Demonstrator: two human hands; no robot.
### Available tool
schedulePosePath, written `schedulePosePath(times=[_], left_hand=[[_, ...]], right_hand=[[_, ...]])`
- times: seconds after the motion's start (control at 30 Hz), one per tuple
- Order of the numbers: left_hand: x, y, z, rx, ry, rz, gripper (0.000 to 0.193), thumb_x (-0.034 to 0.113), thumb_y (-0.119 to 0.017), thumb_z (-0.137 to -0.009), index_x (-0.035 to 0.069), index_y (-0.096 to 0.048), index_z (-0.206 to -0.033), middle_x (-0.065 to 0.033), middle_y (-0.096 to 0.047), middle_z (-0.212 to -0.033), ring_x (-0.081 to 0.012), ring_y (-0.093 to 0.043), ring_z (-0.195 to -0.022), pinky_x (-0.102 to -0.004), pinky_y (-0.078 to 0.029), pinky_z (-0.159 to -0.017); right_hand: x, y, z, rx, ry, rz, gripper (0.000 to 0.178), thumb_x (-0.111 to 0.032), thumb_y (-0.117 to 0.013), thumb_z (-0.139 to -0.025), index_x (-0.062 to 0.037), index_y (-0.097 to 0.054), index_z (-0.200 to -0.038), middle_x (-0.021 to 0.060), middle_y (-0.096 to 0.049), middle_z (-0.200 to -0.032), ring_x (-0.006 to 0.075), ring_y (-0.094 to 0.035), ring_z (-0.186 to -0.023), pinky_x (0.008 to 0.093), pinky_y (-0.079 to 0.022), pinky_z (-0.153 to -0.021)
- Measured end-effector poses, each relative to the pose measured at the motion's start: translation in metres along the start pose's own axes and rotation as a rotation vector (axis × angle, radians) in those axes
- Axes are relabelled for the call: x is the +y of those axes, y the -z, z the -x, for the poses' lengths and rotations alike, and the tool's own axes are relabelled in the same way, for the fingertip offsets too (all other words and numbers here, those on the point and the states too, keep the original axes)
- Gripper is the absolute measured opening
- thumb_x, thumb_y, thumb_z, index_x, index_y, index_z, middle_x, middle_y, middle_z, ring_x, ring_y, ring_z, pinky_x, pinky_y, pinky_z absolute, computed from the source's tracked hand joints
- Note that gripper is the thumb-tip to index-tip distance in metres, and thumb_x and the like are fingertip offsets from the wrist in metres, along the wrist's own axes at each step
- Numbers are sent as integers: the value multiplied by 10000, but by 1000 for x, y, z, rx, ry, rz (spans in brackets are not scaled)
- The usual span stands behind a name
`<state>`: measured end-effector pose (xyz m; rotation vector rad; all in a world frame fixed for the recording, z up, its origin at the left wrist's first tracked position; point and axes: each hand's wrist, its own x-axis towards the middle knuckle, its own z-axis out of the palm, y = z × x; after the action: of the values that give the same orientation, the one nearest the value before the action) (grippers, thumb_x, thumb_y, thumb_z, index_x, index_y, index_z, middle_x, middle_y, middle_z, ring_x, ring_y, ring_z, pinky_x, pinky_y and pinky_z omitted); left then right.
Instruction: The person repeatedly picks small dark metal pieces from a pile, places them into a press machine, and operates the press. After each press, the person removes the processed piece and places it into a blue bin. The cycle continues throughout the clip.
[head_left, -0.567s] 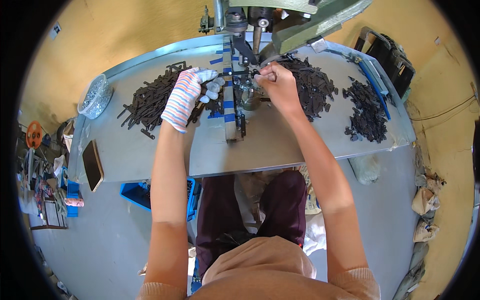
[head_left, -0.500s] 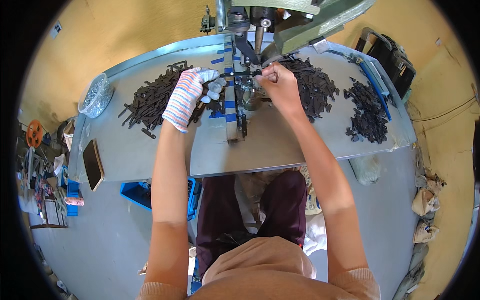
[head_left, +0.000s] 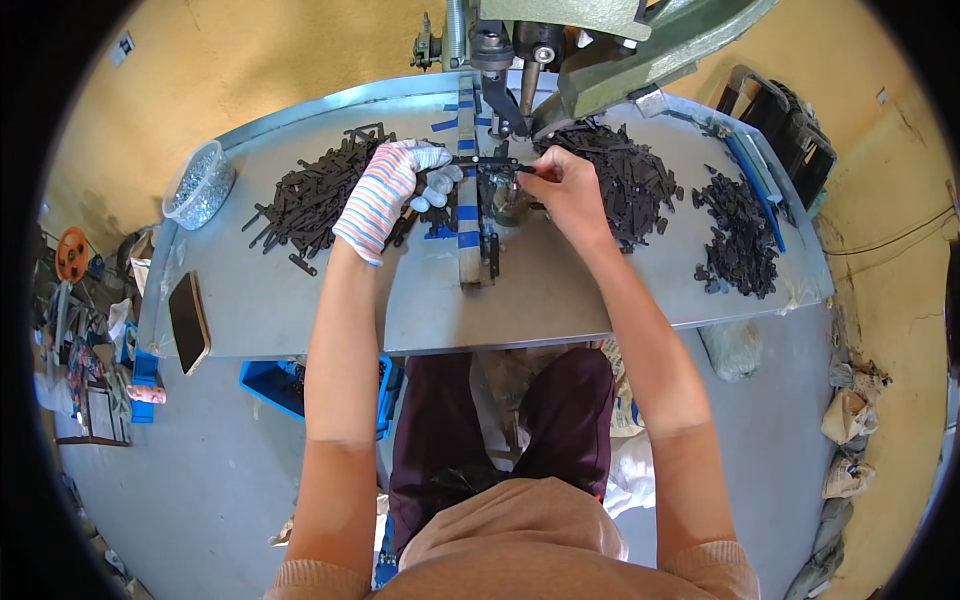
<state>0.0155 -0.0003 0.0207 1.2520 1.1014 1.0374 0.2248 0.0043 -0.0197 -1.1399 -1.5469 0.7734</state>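
Observation:
My left hand [head_left: 372,200] wears a striped knit glove with pale fingertip covers. It is closed on the left end of a thin black flat strip [head_left: 488,161] with small bright spots along it. My bare right hand [head_left: 570,195] pinches near the strip's right end, so the strip lies level between both hands. Just beyond it is the dark arm of a green press-like machine [head_left: 640,75]. Below the strip, a bar with bands of blue tape [head_left: 469,215] runs front to back. What my gloved fingertips press on is partly hidden.
Heaps of black flat pieces lie on the left [head_left: 305,205] and right [head_left: 640,190], with smaller black parts [head_left: 738,235] farther right. A clear tub of small shiny pieces [head_left: 200,190] and a phone [head_left: 188,322] sit at left. A blue bin [head_left: 262,385] is below the table edge.
My right hand has come slightly toward me with its end of the strip, and the strip sits a little nearer. Both hands keep their hold. The whole view has shifted slightly.

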Motion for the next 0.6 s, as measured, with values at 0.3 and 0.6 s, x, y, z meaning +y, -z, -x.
schedulePosePath(times=[0.3, 0.6], left_hand=[[-3, 6, -5, -95, 31, 40, 231, 201, -571, -802, -20, -635, -782, -65, -606, -608, -111, -532, -435, -198, -375, -371], [-10, 8, -9, -85, 18, 66, 228, 204, -568, -805, -11, -636, -779, -59, -612, -617, -109, -534, -436, -201, -383, -367]], right_hand=[[5, -1, 0, -15, 16, -50, 128, -14, -663, -705, 13, -537, -704, 39, -559, -599, 66, -486, -555, 229, -397, -510], [7, -3, 6, 17, 108, -71, 150, -10, -626, -765, -28, -496, -692, -33, -507, -617, 14, -426, -571, 181, -336, -496]])
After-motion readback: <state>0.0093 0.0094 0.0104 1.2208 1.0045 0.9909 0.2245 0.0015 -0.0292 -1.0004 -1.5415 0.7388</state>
